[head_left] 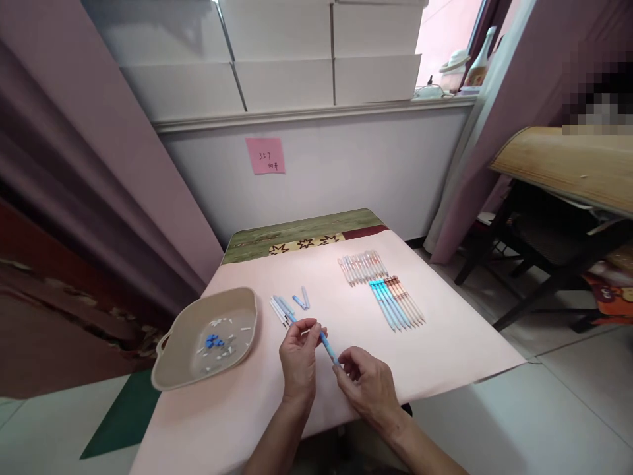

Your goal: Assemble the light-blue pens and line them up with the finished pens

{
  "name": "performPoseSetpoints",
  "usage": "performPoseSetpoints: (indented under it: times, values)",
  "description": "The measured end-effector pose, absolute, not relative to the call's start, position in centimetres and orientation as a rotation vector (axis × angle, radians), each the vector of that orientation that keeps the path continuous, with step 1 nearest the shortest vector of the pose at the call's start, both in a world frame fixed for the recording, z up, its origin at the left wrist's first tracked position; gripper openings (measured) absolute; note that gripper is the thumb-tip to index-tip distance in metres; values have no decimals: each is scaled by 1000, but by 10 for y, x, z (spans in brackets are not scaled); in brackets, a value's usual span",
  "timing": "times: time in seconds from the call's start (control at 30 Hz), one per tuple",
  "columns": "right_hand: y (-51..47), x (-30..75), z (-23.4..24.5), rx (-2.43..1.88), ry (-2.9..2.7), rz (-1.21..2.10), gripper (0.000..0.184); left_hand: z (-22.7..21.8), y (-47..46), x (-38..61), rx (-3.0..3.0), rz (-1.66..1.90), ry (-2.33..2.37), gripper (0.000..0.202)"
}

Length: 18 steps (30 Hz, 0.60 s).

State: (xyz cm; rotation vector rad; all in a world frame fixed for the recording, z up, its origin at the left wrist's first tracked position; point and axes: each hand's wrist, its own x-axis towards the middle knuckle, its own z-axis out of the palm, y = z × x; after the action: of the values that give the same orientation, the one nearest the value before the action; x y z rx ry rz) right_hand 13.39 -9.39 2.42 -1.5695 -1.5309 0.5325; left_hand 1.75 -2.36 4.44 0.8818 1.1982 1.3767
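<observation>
A blue pen slants between my two hands above the table's front part. My left hand pinches its upper stretch, and the fingers of my right hand close round its lower end. Just beyond my left hand lie several white and light-blue pen parts, partly hidden by the fingers. Two short blue pieces rest beside them. To the right, a row of blue pens lies next to brown-topped pens. Behind these is a row of clear pens.
A beige tray at the left holds small blue and white pieces. Pale paper covers most of the table. A pink note is stuck on the wall. At the right stand a wooden table and a person, blurred out.
</observation>
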Motion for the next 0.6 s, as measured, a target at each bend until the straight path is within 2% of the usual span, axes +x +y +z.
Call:
performPoseSetpoints:
  times: [0.17, 0.33, 0.6]
  values:
    - [-88, 153, 24, -1683, -1501, 426, 10, 41, -25, 19, 993, 1338, 1179, 38]
    - [-65, 194, 25, -2000, -1448, 209, 16, 23, -34, 6, 1111, 1113, 1355, 38]
    - [-20, 223, 27, -2442, -1558, 76, 15, 11, -44, 0, 1265, 1101, 1361, 30]
